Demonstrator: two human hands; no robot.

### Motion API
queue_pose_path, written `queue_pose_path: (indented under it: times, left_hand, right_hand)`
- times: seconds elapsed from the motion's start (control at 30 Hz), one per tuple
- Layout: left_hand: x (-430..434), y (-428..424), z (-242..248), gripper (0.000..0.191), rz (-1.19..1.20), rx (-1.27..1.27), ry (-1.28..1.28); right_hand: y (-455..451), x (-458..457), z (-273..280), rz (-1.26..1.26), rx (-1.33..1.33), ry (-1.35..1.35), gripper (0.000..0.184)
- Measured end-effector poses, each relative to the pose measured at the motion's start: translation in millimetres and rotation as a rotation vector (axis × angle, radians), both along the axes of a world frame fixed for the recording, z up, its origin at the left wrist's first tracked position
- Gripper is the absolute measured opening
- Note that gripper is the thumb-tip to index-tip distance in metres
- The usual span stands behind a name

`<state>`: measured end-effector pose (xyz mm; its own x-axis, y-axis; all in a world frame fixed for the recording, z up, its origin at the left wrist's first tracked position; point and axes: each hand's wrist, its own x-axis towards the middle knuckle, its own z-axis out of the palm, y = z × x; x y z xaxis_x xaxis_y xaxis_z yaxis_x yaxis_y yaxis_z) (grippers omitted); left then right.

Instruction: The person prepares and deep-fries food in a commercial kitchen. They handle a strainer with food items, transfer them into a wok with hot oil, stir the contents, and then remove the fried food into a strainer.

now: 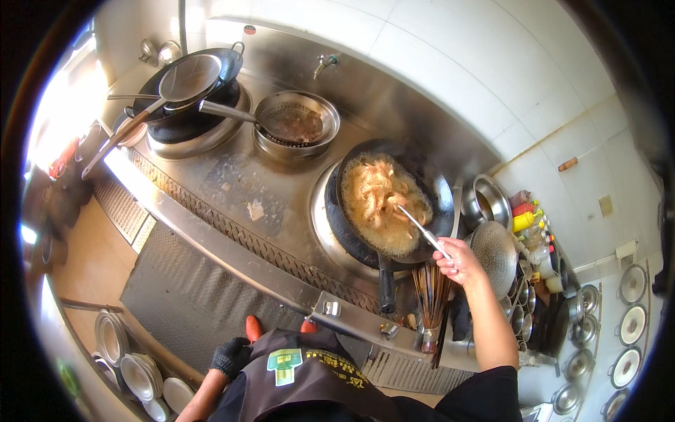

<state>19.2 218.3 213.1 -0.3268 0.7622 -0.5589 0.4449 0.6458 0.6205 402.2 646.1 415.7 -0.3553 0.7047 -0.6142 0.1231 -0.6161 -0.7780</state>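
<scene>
My right hand point(457, 261) grips the handle of a slim metal utensil point(422, 229). Its far tip reaches into light-brown pieces of food point(377, 187), possibly strips of meat, in bubbling oil. They are in a dark wok point(443, 198) on the right-hand burner point(319, 211), its black handle point(387, 295) pointing towards me. My left hand point(230, 356), in a dark knitted glove, hangs low beside my apron point(321, 364), away from the stove. Its fingers look curled, but whether they hold anything is hidden.
A perforated strainer point(290, 113) with food scraps rests over a metal basin point(316, 150). Further left, a fine-mesh skimmer point(190, 78) lies across another wok point(221, 60). Bamboo skewers point(431, 295), a perforated ladle point(494, 253) and several bottles point(527, 219) stand right of the burner.
</scene>
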Motion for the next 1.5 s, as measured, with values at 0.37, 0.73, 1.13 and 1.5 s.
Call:
queue_pose_path:
  times: [0.37, 0.73, 1.13, 1.5]
  left_hand:
    - [-20, 9, -23, 0.032, -0.113, 0.163, -0.047]
    - [-17, 9, -49, 0.029, -0.109, 0.222, -0.043]
    - [-11, 6, -28, 0.026, -0.035, 0.2, -0.184]
    - [4, -7, -27, 0.031, -0.065, 0.11, 0.039]
  right_hand:
    - [-76, -20, 68, 0.353, 0.767, -0.777, 0.032]
    - [-133, -61, 134, 0.611, 1.158, -0.97, 0.034]
    - [-119, -89, 54, 0.863, 1.051, -1.395, 0.031]
    - [-25, -24, 83, 0.44, 0.651, -0.989, 0.024]
